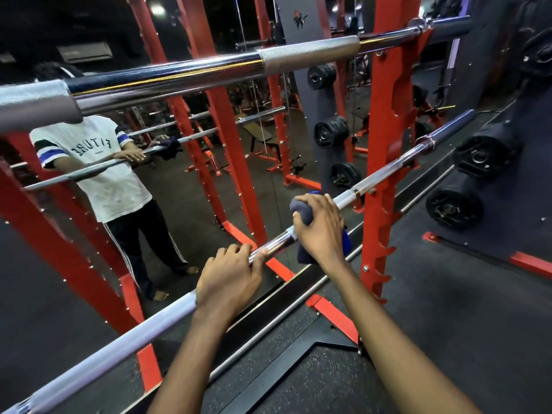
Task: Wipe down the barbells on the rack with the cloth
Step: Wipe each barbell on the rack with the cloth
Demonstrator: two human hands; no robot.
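Chrome runs slantwise across our view: the lower barbell (119,345) lies on the red rack (385,130), rising from the bottom left corner to the upper right. Our left hand (230,279) sits on the bare shaft, its fingers (239,249) curled over the top and clenched round the steel, with the thumb tip touching the bar's shiny part. Just beside it, further up the bar, our right hand (321,225) grasps the cloth (299,208). This dark blue-grey cloth is bunched over the barbell, and the right fingers wrap round both it and the bar. One end of the cloth hangs below the wrist, and a brighter blue edge shows at the far side of the hand. The two hands are near each other but apart, with a short stretch of polished bar between them.

A second barbell (179,74) crosses the frame above, well apart from the hands, with rough grip sections at its left end and near its right.

Behind the rack stands a mirror (185,210). In it we see a person in a white T-shirt and dark striped trousers, both hands on a bar. Black weight plates (454,209) hang on a dark post at the right. Under the rack lies a dark speckled floor (448,324).
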